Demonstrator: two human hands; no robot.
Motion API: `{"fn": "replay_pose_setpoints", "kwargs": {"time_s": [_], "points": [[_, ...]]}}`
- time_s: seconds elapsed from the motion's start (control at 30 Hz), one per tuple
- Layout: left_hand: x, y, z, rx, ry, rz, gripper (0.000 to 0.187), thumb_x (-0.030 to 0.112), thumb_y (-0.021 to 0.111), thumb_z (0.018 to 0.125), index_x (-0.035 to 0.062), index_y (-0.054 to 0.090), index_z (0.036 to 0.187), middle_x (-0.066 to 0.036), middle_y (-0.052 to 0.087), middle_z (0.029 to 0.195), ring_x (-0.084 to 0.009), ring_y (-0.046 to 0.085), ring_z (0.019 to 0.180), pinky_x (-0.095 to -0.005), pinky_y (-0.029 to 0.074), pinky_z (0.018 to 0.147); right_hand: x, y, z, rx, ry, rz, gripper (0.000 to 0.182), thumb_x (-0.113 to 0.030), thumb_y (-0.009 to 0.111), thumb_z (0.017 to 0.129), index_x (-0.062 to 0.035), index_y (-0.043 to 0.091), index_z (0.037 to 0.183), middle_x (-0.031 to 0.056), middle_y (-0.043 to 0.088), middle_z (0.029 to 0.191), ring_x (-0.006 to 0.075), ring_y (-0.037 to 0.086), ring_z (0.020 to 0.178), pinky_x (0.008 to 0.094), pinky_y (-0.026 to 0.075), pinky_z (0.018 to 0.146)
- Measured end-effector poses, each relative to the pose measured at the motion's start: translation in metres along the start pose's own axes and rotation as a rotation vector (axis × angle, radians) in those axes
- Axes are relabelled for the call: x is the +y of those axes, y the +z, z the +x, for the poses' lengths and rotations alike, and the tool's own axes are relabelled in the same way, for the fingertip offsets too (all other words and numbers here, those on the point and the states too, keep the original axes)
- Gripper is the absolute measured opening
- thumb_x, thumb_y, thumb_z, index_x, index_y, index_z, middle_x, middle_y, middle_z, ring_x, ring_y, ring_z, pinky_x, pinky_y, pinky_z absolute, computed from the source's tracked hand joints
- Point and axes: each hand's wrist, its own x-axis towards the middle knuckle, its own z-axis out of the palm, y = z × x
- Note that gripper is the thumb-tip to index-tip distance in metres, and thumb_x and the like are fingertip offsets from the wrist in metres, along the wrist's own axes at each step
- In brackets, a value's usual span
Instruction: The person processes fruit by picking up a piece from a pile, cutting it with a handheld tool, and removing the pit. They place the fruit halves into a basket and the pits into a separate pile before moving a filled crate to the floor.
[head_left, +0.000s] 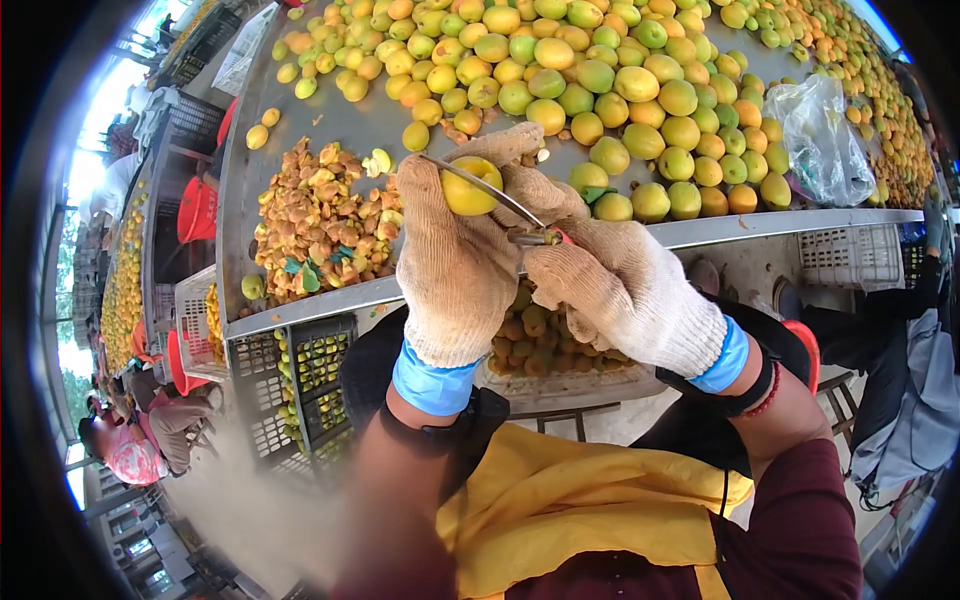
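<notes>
Scraps [325,225] and loose fruit [678,97] near hands [455,265]

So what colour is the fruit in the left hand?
The fruit in the left hand is yellow, best seen in the head view.

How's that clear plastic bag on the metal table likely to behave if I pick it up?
The clear plastic bag will probably flop and change shape, since its thin film is already crumpled. It's likely light for its size, as it looks mostly see-through and loosely puffed. Its shiny surface may feel a bit slippery, and dragging it could roll the round fruits beside it.
</notes>
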Motion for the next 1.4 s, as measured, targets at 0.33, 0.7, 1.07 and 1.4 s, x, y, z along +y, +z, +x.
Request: {"fn": "replay_pose_setpoints", "kwargs": {"time_s": [0.33, 0.7, 1.07, 1.4], "points": [[-0.002, 0.008, -0.004, 0.049, 0.029, 0.033, 0.097, 0.079, 0.029, 0.101, -0.0067, 0.053, 0.140, -0.016, 0.072, 0.105, -0.0338, 0.069, 0.103, -0.0462, 0.050, 0.102, 0.006, 0.005, 0.003, 0.101, -0.091, -0.210, 0.055, -0.057, 0.064, 0.099, -0.0025, 0.073, 0.099, 0.0218, 0.067, 0.076, 0.0388, 0.072, 0.077, 0.0408, 0.056, 0.067], [0.004, 0.016, -0.007, 0.072, -0.011, 0.204, 0.065, 0.055, 0.052, 0.106, -0.0028, 0.057, 0.136, -0.010, 0.070, 0.108, -0.0221, 0.066, 0.105, -0.0360, 0.052, 0.095, 0.017, 0.017, 0.012, 0.193, -0.265, -0.290, 0.051, -0.053, 0.063, 0.100, -0.0023, 0.072, 0.096, 0.0219, 0.069, 0.080, 0.0406, 0.071, 0.078, 0.0428, 0.057, 0.067], [-0.004, 0.014, 0.004, 0.381, -0.002, -0.011, 0.039, 0.031, 0.057, 0.106, -0.0038, 0.064, 0.121, -0.008, 0.070, 0.091, -0.0179, 0.066, 0.087, -0.0288, 0.052, 0.082, 0.023, 0.014, 0.026, 0.296, -0.323, -0.549, 0.048, -0.054, 0.058, 0.102, -0.0095, 0.070, 0.114, 0.0192, 0.071, 0.079, 0.0408, 0.072, 0.076, 0.0466, 0.058, 0.063], [-0.009, 0.005, 0.003, 0.337, -0.101, 0.130, 0.042, 0.036, 0.054, 0.108, -0.0035, 0.061, 0.121, -0.010, 0.072, 0.096, -0.0208, 0.068, 0.088, -0.0320, 0.055, 0.080, 0.031, 0.019, 0.034, 0.154, -0.187, -0.187, 0.052, -0.054, 0.058, 0.102, -0.0042, 0.072, 0.100, 0.0194, 0.069, 0.076, 0.0356, 0.073, 0.079, 0.0408, 0.058, 0.071]]}}
